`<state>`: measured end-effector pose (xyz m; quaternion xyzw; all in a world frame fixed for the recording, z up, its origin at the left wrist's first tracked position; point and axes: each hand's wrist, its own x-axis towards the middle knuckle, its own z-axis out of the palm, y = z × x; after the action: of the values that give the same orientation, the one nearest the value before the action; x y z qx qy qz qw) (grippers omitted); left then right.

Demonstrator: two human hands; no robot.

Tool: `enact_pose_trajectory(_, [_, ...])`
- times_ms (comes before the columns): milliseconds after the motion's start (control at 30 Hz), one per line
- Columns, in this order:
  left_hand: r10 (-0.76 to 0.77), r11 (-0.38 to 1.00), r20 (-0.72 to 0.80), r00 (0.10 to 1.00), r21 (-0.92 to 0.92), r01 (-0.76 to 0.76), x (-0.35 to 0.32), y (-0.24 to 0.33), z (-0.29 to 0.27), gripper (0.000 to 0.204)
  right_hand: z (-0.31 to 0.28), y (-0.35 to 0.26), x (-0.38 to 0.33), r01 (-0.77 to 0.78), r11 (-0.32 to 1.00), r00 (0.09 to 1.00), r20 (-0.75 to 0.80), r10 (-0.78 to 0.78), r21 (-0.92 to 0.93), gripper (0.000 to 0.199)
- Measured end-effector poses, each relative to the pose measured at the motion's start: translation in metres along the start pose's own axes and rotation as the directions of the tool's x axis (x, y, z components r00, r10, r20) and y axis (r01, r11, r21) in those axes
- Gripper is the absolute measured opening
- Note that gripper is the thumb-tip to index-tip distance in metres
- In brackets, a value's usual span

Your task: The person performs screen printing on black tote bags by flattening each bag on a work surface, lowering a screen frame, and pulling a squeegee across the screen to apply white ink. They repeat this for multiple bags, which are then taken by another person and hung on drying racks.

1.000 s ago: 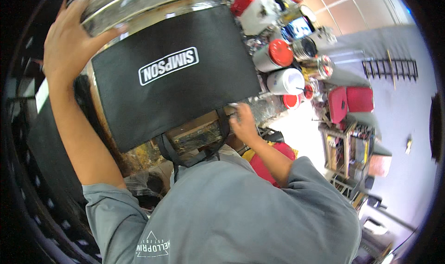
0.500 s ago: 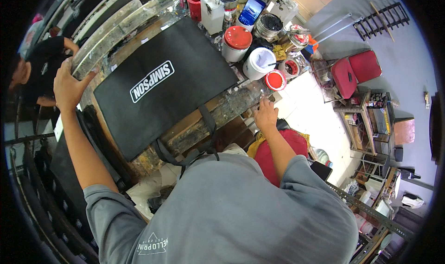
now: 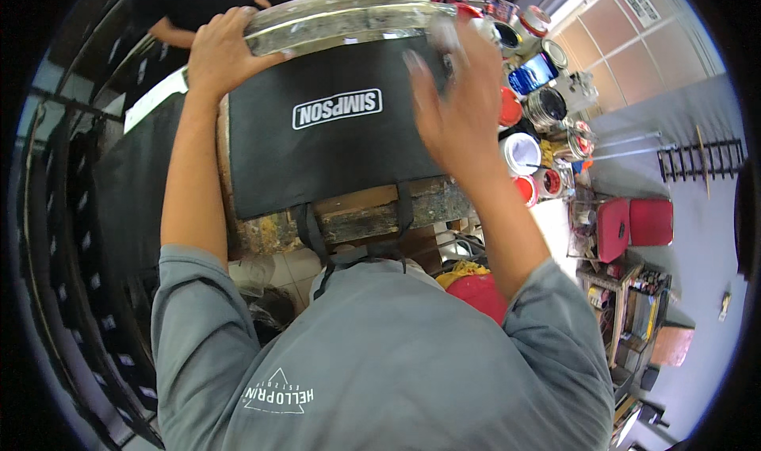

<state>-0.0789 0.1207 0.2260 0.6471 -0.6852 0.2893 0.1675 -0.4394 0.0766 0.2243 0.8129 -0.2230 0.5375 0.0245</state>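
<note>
A flat black fabric bag with a white printed logo lies on the paint-stained workbench. Its two handles hang over the near edge. Along the bag's far side stands a worn wooden screen printing frame, seen nearly edge-on. My left hand grips the frame's left end, thumb stretched along its near side. Near the right end of the frame is my right hand, raised over the bag's right edge. Its thumb and fingers are apart and blurred by motion; I see nothing held in them.
Paint tubs, cans and a phone crowd the bench's right end, among them a white tub. A red chair stands further right. Black bags hang on racks at left. Another person's arm shows at the far left.
My right hand has risen from the bench's near right edge to the frame's right end. The view has turned, so the bag sits straighter. My left hand stays on the frame.
</note>
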Motion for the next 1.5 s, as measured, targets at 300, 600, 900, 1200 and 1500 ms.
enact_pose_trajectory(300, [-0.06,0.996,-0.013,0.998,-0.064,0.059,0.004,0.003,-0.012,0.096,0.165,-0.007,0.094,0.22,0.956,0.89,0.442,-0.114,-0.197,0.053])
enact_pose_trajectory(600, [-0.196,0.939,-0.249,0.949,-0.328,0.107,-0.064,0.015,-0.008,0.097,0.176,-0.001,0.118,0.148,0.974,0.914,0.401,-0.067,-0.173,0.055])
enact_pose_trajectory(900, [-0.9,0.28,0.411,0.144,0.293,0.914,-0.329,0.031,0.119,0.102,0.178,0.002,0.137,0.14,0.97,0.904,0.425,-0.044,-0.197,0.06])
enact_pose_trajectory(1200, [-0.787,0.427,0.452,0.42,-0.092,0.899,-0.232,0.002,0.061,0.035,0.186,0.015,0.151,0.142,0.969,0.909,0.414,-0.047,-0.202,0.07])
enact_pose_trajectory(1500, [-0.804,0.385,0.49,0.337,-0.004,0.923,-0.229,-0.245,-0.092,0.076,0.184,0.013,0.154,0.055,0.979,0.86,0.508,0.055,-0.199,0.071])
